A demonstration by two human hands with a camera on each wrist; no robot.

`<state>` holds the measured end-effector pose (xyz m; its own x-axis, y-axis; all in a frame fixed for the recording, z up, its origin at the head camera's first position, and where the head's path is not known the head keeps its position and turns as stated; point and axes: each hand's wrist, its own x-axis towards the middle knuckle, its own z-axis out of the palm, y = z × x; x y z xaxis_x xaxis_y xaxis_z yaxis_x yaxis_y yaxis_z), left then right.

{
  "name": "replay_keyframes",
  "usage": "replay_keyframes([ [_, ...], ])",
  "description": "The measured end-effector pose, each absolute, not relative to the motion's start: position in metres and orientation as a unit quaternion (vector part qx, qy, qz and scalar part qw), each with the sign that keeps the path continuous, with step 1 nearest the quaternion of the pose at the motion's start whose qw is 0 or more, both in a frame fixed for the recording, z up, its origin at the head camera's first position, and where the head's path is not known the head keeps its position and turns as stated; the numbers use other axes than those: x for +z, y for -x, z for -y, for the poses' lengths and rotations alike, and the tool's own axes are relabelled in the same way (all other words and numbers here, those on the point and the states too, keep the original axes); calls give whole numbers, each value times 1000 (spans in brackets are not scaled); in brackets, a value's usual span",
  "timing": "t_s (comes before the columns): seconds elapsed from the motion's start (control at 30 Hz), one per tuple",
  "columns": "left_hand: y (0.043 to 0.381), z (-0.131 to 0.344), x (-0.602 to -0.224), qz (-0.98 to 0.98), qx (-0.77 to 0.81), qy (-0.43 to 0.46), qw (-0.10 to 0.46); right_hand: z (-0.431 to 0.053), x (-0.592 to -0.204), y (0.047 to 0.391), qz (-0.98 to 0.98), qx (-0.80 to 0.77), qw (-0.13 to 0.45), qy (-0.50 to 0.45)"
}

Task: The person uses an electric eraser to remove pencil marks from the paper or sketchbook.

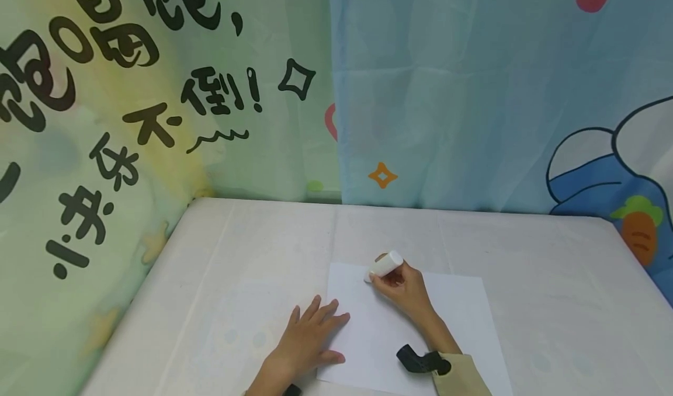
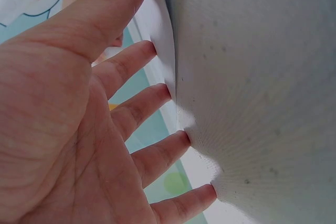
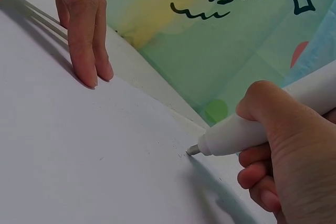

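Observation:
My right hand (image 1: 409, 294) grips a thick white pen-like tool (image 1: 387, 263) over the upper left part of a white sheet of paper (image 1: 375, 332). In the right wrist view its narrow grey tip (image 3: 193, 150) meets the sheet near one edge, beside tiny faint marks (image 3: 181, 155). Thumb and curled fingers wrap the tool's body. My left hand (image 1: 306, 339) lies with fingers spread along the left edge of the paper. The left wrist view shows its fingertips pressing down, some at the sheet's edge and others on the white tabletop; nothing is held there.
A white-covered table (image 1: 252, 238) extends around the paper. Behind it hang a green printed curtain (image 1: 273, 145) with dark lettering and a blue curtain (image 1: 462, 121). A black strap piece (image 1: 423, 361) sits at the right wrist, over the paper, by a beige sleeve (image 1: 460, 375).

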<state>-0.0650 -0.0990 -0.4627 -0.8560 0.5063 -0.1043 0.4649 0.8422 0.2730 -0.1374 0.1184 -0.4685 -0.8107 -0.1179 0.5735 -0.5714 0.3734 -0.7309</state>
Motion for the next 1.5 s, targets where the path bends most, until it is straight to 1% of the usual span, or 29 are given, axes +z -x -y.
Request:
replay_keyframes([
  [0.2, 64, 98, -462, -957, 114, -254, 83, -119, -469, 137, 795, 511, 230, -231],
  [0.47, 65, 98, -461, -957, 113, -252, 85, -119, -470, 137, 798, 511, 229, -220],
  [0.7, 65, 98, -463, -957, 113, -255, 83, -126, -502, 151, 798, 517, 229, -209],
  [0.83, 65, 98, -462, -957, 110, -256, 81, -129, -509, 153, 792, 527, 224, -212],
  [1.07, 65, 98, -464, -957, 112, -255, 81, -127, -503, 152, 797, 517, 225, -217],
  [1.3, 65, 98, -464, -958, 108, -254, 79, -121, -477, 140, 796, 513, 223, -229],
  [1.5, 65, 98, -465, -958, 107, -253, 76, -125, -498, 150, 794, 514, 226, -231],
])
